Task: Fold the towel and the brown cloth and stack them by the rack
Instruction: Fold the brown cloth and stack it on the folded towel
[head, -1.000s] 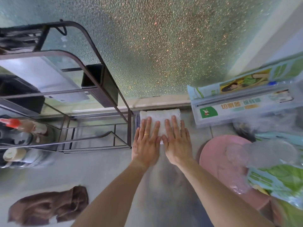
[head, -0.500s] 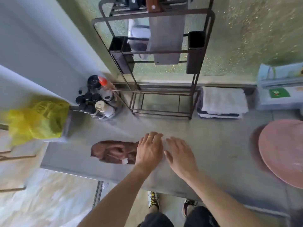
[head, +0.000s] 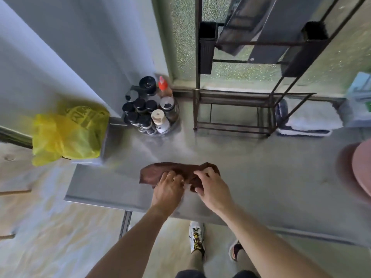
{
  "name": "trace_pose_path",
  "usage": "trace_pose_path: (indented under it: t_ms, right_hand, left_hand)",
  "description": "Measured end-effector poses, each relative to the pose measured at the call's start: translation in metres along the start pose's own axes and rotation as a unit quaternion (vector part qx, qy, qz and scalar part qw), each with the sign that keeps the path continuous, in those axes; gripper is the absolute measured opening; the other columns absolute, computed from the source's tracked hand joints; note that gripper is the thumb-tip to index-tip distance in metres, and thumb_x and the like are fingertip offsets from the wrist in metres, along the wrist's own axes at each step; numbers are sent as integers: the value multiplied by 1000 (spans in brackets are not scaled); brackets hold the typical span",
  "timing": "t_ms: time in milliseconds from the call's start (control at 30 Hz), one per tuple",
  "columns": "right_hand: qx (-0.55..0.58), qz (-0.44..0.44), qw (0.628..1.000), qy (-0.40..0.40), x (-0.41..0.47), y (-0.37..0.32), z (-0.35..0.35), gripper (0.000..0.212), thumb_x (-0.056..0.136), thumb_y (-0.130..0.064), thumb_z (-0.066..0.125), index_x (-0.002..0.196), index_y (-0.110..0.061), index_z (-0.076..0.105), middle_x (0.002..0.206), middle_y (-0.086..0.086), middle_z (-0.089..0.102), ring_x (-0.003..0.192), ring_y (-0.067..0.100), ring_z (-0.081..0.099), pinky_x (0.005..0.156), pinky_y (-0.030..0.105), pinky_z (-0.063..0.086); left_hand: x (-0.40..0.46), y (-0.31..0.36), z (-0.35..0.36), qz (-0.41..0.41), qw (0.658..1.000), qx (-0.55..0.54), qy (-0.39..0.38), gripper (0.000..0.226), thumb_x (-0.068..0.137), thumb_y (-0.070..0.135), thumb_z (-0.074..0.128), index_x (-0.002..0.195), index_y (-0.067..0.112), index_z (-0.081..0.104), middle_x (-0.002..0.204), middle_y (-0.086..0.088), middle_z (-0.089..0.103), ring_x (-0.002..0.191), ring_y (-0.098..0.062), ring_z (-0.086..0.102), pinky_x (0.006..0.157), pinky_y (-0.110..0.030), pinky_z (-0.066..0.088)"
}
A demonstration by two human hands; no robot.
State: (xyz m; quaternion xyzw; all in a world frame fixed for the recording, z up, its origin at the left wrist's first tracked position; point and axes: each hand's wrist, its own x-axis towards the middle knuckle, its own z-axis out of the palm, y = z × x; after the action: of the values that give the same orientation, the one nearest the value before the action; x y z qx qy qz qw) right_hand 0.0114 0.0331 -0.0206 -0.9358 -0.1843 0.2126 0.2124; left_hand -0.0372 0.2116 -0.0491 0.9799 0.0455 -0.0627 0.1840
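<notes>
While both sets of fingers are curled onto it, one brown cloth (head: 176, 172) is pinched at centre frame: the left hand (head: 168, 188) grips its near edge, the right hand (head: 213, 188) its crumpled right part. It lies bunched on the grey desk (head: 261, 177), near the front edge. One folded white towel (head: 309, 119) is seen at the right, just beside the foot of one dark wire rack (head: 232, 109). A cluster of roughly a dozen bottles (head: 149, 109) stands left of the rack. One yellow bag (head: 68, 135) hangs at the left; one pink round object (head: 359, 169) is cut off at the right edge.
</notes>
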Motion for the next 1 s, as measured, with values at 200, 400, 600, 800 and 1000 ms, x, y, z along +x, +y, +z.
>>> trace_pose_path:
  t_ms: [200, 400, 600, 800, 1000]
  right_hand:
    - [9, 21, 999, 30, 15, -15, 2, 37, 81, -20, 74, 114, -19, 57, 116, 4, 50, 98, 28, 61, 79, 40, 53]
    - [292, 169, 938, 79, 24, -24, 8, 46, 72, 9, 70, 99, -28, 66, 124, 8, 48, 86, 16, 71, 83, 34, 61]
    - [264, 176, 947, 45, 26, -28, -2, 34, 72, 2, 70, 89, -27, 73, 90, -6, 69, 63, 2, 61, 61, 7, 44]
    - [292, 136, 945, 66, 17, -28, -35, 34, 73, 0, 68, 95, -24, 77, 92, -12, 75, 82, 4, 68, 81, 18, 54]
    - [308, 154, 929, 137, 2, -8, -74, 34, 70, 0, 72, 93, -25, 74, 91, -12, 74, 83, 4, 68, 83, 21, 54]
  left_hand:
    - [3, -2, -2, -33, 994, -105, 25, 10, 83, 18, 70, 91, 17, 76, 93, -4, 66, 96, -29, 59, 86, -40, 52]
    - [3, -5, -2, -23, 990, -134, 34, 18, 84, 12, 68, 101, 16, 73, 99, -5, 68, 96, -29, 62, 91, -40, 51]
    - [2, -2, -5, -43, 993, -114, 5, 36, 77, 23, 72, 111, 18, 61, 103, -7, 61, 96, -33, 59, 72, -45, 56]
    - [5, 4, -13, -61, 996, -63, 35, 24, 80, 24, 70, 103, 19, 65, 99, -8, 61, 90, -35, 61, 70, -46, 53]
    - [9, -7, -35, -77, 992, -42, 89, 6, 89, 18, 67, 93, 13, 65, 99, -11, 67, 97, -36, 59, 70, -44, 53]
